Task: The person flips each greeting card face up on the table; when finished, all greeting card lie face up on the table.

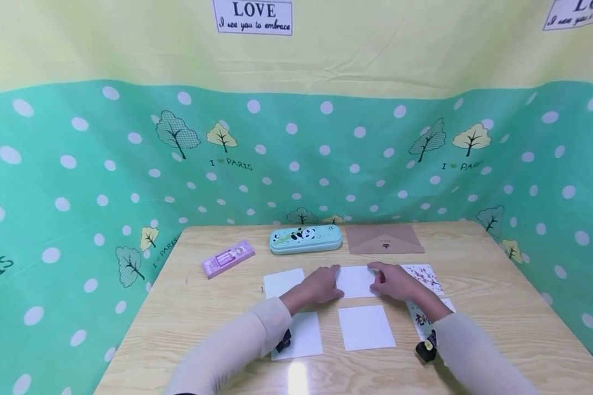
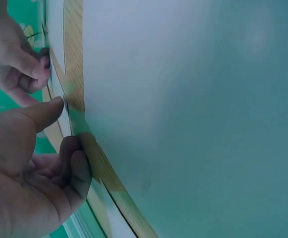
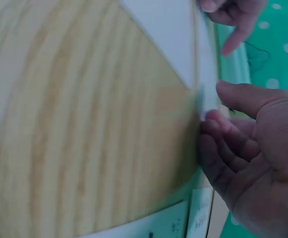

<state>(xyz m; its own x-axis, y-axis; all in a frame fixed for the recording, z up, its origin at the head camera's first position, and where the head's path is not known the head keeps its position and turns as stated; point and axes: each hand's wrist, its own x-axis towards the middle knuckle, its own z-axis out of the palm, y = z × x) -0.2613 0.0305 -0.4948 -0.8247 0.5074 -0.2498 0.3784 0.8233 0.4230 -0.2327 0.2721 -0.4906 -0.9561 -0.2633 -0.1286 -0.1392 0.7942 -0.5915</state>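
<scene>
A white square card [image 1: 356, 281] lies flat on the table between both hands. My left hand [image 1: 320, 285] touches its left edge, forefinger near the far corner and thumb nearer me. At the right edge is my right hand [image 1: 394, 281], its forefinger at the far corner and its thumb lower down. Thumb and fingers stand apart on the left hand [image 2: 39, 183] and likewise on the right hand [image 3: 262, 148]. Other white cards lie about: one at upper left [image 1: 281, 282], partly behind the left arm, one at lower left [image 1: 301, 334], one directly below [image 1: 367, 327].
Beneath the right forearm lie a blossom-printed card [image 1: 425, 277] and a card with dark lettering [image 1: 419, 318], both partly hidden. Farther back are a pink box [image 1: 228, 259], a panda pencil case [image 1: 306, 240] and a brown envelope [image 1: 385, 239]. A dotted green cloth [image 1: 326, 181] hangs behind the wooden table [image 1: 168, 318].
</scene>
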